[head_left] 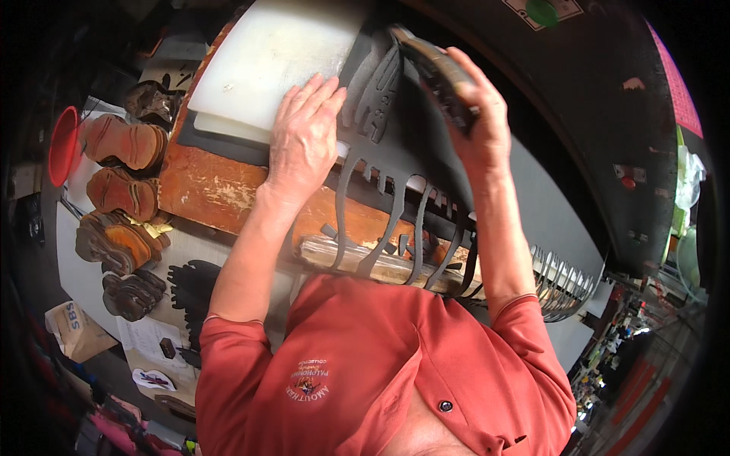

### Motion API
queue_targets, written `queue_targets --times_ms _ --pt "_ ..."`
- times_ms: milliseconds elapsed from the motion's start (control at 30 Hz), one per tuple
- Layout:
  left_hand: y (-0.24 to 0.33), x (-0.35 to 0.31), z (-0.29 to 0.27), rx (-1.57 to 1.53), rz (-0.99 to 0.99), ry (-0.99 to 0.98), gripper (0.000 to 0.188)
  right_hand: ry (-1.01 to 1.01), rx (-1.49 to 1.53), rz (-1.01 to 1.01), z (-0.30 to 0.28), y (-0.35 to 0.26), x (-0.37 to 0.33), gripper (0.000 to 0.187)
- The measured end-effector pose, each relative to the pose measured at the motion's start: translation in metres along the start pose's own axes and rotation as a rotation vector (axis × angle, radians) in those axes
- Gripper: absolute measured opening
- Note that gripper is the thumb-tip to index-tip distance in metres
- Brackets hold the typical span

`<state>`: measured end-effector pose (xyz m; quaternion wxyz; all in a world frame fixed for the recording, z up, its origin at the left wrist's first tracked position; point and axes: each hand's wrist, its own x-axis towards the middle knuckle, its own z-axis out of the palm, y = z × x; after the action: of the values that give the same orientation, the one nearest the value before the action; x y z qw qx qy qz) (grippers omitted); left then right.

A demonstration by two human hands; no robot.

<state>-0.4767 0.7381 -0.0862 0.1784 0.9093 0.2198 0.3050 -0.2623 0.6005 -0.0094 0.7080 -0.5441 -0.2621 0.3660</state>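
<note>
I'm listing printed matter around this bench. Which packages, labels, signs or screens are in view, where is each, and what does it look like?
Brown paper bag: lower left, crumpled, blue print.
White sheet: lower left beside the bag, faint printing.
White label: top edge, with a green round mark.
Pink panel: upper right, slanted; maybe a sign.
Shirt emblem: orange-red chest, small stitched badge.
No screens.

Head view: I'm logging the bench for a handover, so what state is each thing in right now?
Left hand: flat, palm down, pressing the dark sheet.
Right hand: raised, closed around a dark tool.
Dark tool: held tilted above the sheet.
Dark sheet: cut through with shaped holes, hanging over the bench edge.
White board: lying flat under the sheet.
Stacked soles: in piles, untouched.
</note>
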Motion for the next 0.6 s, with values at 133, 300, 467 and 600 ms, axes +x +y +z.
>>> queue_targets --times_ms 133,300,467,600 --pt "0.008 0.007 -0.009 0.005 -0.018 -0.067 0.033 0.020 0.207 -0.053 -0.016 -0.023 -0.026 0.078" --pt "0.043 0.021 -0.019 -0.170 -0.156 -0.010 0.038 0.209 0.267 -0.070 0.000 -0.012 -0.073 0.083" --pt "0.052 0.043 -0.013 -0.470 -0.134 -0.113 0.036 0.181 0.323 -0.135 -0.001 -0.024 -0.084 0.082" --pt "0.039 0.046 -0.003 -0.772 -0.526 -0.163 0.023 0.195 0.528 -0.181 -0.006 -0.031 -0.088 0.087"
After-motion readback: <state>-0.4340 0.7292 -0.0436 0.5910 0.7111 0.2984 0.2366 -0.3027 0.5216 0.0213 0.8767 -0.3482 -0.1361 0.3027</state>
